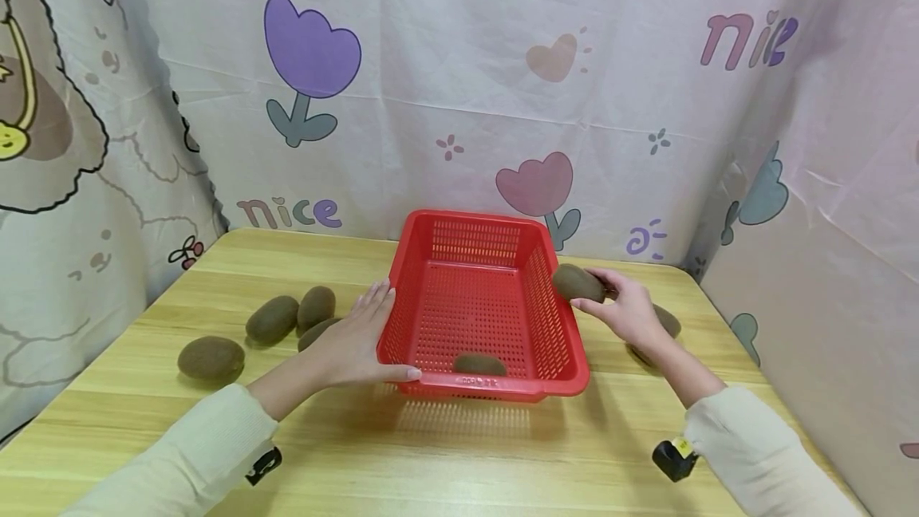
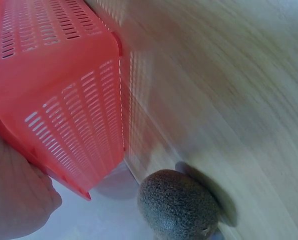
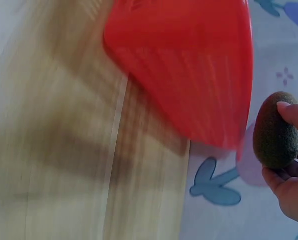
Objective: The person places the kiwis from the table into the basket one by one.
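A red plastic basket (image 1: 470, 325) with slotted walls stands on the table, one kiwi (image 1: 479, 364) lying inside at its near end. My left hand (image 1: 355, 345) rests on the basket's left rim, fingers extended and thumb along the near edge. In my right hand (image 1: 625, 309) a brown kiwi (image 1: 577, 283) is held between thumb and fingers, at the basket's right rim. The right wrist view shows that kiwi (image 3: 277, 130) gripped with the thumb on its side, beside the basket wall (image 3: 188, 85).
Several kiwis (image 1: 211, 359) lie on the table left of the basket, one partly behind my left hand. More kiwis (image 1: 666, 320) lie at the right, partly hidden by my right hand and wrist. A printed curtain (image 1: 445, 102) hangs behind the wooden table (image 1: 359, 453).
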Available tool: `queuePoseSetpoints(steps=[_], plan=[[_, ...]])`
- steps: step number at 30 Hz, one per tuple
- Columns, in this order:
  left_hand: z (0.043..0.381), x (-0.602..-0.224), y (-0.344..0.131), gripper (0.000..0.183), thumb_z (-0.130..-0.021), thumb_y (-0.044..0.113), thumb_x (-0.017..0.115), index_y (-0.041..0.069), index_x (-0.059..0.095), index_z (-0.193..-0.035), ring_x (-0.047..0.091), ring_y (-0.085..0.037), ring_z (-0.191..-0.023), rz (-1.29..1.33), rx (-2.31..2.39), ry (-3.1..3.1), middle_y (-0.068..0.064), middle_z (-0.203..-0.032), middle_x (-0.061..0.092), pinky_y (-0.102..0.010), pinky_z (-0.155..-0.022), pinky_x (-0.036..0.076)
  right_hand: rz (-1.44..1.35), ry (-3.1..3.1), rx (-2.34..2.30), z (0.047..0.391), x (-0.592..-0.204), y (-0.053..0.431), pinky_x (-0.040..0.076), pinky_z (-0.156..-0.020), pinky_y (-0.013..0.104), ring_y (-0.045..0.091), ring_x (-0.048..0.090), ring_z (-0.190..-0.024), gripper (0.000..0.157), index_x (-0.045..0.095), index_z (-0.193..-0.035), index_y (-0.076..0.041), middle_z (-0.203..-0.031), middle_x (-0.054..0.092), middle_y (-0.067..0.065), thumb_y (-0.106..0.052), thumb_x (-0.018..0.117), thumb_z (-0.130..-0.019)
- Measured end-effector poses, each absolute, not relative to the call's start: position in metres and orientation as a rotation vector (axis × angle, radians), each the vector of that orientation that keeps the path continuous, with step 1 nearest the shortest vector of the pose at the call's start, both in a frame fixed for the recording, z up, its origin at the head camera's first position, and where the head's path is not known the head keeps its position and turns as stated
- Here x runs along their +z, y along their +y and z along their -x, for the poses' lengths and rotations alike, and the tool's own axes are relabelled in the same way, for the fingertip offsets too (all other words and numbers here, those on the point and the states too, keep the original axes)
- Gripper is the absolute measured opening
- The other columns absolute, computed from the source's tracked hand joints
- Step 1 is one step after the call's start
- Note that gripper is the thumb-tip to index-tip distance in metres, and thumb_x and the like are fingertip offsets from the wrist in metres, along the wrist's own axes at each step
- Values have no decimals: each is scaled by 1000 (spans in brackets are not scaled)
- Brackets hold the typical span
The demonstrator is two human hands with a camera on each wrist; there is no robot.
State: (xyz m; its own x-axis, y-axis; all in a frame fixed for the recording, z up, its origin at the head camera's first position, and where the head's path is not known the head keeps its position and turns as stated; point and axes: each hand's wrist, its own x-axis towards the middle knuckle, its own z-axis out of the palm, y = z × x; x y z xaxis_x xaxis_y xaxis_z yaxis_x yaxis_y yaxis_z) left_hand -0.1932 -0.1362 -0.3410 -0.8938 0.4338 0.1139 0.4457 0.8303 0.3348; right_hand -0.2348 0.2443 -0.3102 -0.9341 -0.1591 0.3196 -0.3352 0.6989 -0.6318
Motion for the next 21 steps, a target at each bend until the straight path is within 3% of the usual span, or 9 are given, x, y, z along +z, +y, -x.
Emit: queuePoseSetpoints(steps=[11, 21], plan=[[194, -339, -135, 118, -65, 77, 51, -3, 13, -143, 10, -35, -140, 721, -460, -2956, -17, -151, 11, -50, -111, 21, -604, -2663, 1087, 235, -311, 206, 53, -77, 35, 28, 63, -91, 48, 56, -116, 3, -106, 63, 20, -11, 73, -74], [193, -339, -136, 118, -65, 77, 50, -4, 13, -143, 11, -35, -139, 720, -422, -2956, -18, -151, 12, -50, -111, 21, -784, -2772, 1068, 241, -318, 174, 51, -71, 26, 17, 59, -82, 43, 58, -113, -1, -101, 63, 13, -13, 72, -75]])
